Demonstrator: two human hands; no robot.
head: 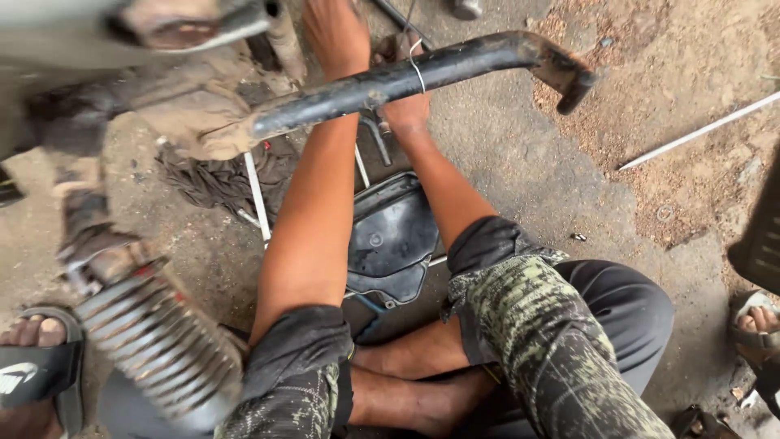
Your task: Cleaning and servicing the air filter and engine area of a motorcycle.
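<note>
- Reaching forward under a black metal bar (422,71), both bare forearms stretch away from the camera over the dirt floor (520,171).
- The bar is a round tube, scuffed and greasy, bent down at its right end into a flat bracket; its left end runs into a mud-caked casing (191,106). A thin pale wire loops over it.
- The left hand (335,32) lies beyond the bar near the top edge; how far its grip is closed, and on what, cannot be told.
- The right hand (404,110) sits just behind the bar, largely hidden; its grip cannot be told either.
- Between the forearms lies a black plastic cover (392,236), smooth and glossy, roughly shield-shaped.
- A ribbed, silvery coil spring (154,341) stands blurred at lower left.
- A dark crumpled rag (207,175) lies on the floor beside thin white rods (257,195).
</note>
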